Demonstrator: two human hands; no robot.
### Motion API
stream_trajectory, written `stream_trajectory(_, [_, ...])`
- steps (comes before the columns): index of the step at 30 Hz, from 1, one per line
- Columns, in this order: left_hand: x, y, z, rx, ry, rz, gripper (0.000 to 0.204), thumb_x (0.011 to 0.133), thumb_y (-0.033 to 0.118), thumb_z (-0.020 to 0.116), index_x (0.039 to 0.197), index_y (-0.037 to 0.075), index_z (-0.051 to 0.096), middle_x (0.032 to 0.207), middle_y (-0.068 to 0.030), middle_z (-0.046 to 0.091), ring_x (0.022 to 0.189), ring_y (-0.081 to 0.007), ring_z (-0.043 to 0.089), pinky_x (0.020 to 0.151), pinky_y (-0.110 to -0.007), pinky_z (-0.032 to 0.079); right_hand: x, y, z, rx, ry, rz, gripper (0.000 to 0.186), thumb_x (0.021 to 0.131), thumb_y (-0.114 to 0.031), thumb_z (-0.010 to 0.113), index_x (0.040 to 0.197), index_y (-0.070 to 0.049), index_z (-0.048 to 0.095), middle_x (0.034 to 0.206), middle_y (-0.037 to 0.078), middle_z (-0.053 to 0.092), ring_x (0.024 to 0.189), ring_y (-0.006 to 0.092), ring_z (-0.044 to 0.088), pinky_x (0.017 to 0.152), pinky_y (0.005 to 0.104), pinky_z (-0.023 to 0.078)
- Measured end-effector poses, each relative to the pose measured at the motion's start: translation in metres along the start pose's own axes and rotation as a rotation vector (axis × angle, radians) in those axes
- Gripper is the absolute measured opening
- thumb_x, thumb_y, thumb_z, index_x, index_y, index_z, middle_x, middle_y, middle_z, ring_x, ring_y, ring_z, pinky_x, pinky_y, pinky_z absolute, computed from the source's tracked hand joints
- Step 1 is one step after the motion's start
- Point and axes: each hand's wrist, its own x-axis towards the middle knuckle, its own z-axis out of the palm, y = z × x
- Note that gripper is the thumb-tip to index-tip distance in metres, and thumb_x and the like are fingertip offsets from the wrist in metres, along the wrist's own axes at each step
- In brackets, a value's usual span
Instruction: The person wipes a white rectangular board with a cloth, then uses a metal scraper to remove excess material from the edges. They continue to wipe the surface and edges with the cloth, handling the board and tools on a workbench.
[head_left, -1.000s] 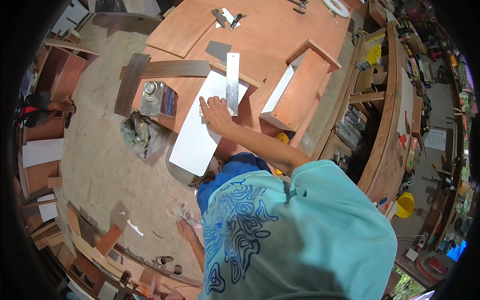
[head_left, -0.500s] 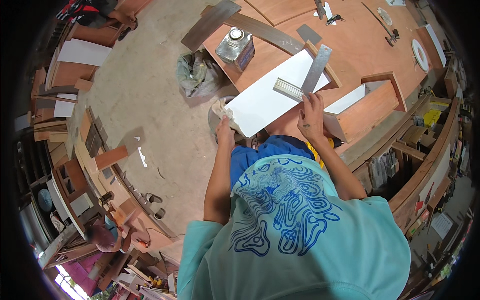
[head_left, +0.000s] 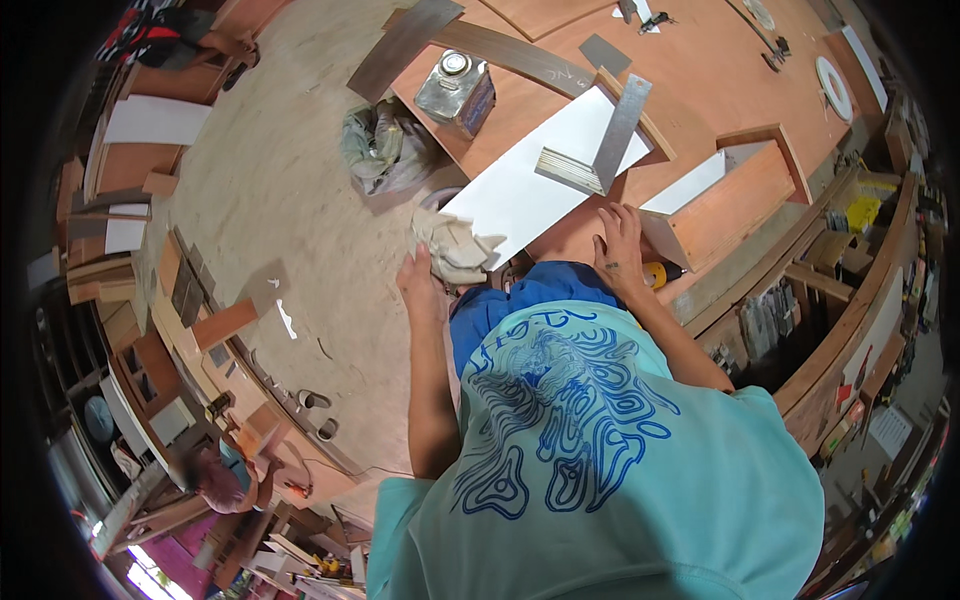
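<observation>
My left hand (head_left: 418,283) is closed at the edge of a crumpled beige cloth (head_left: 455,248), which hangs at the near end of a white panel (head_left: 540,180). On the panel lies a metal try square (head_left: 618,130) with a ribbed stock. My right hand (head_left: 622,248) is just off the square's corner, over the reddish-brown tabletop, with its fingers apart and nothing in them. Beside it stands a long open wooden box (head_left: 735,205) with a white inside.
A metal can (head_left: 455,95) stands at the table's left edge, near long dark strips (head_left: 515,55). A plastic bag (head_left: 385,150) sits on the floor. Rightward is a wooden shelf with tools (head_left: 800,295). Other people are at the upper left (head_left: 190,40) and lower left (head_left: 225,475).
My right hand has let go of the try square and drawn back slightly. My left hand has shifted left and down, and the cloth has spread out more.
</observation>
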Motion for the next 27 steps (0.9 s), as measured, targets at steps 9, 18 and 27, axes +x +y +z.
stream_trajectory(9, [0.045,-0.058,-0.013,0.483,0.075,-0.007,0.032,0.095,0.024,0.060,0.119,0.003,0.060,0.104,-0.0079,0.066,0.095,-0.0208,0.064,0.079,-0.033,0.053,0.014,0.006,-0.003,0.038,-0.014,-0.022,0.050,0.080,-0.002,0.063,0.129,0.001,0.050,0.129,0.023,0.046,0.125,0.0424,0.040,0.106,0.0474,0.034])
stream_trajectory(18, [0.000,-0.109,-0.025,0.348,-0.205,-0.343,0.049,0.094,0.022,0.058,0.140,0.007,0.050,0.099,-0.0026,0.064,0.081,-0.0136,0.057,0.066,-0.029,0.049,0.051,-0.064,0.052,0.089,-0.364,-0.526,0.063,0.084,-0.023,0.068,0.137,0.000,0.043,0.144,0.026,0.035,0.134,0.0493,0.030,0.109,0.0561,0.028])
stream_trajectory(27, [-0.027,-0.136,-0.028,0.270,-0.253,-0.061,0.053,0.094,0.014,0.055,0.145,0.004,0.042,0.132,-0.0081,0.059,0.113,-0.0139,0.054,0.099,-0.024,0.039,0.057,-0.086,0.134,-0.395,-0.718,-0.841,0.061,0.092,-0.031,0.056,0.144,-0.007,0.038,0.153,0.021,0.028,0.140,0.0485,0.023,0.108,0.0676,0.020])
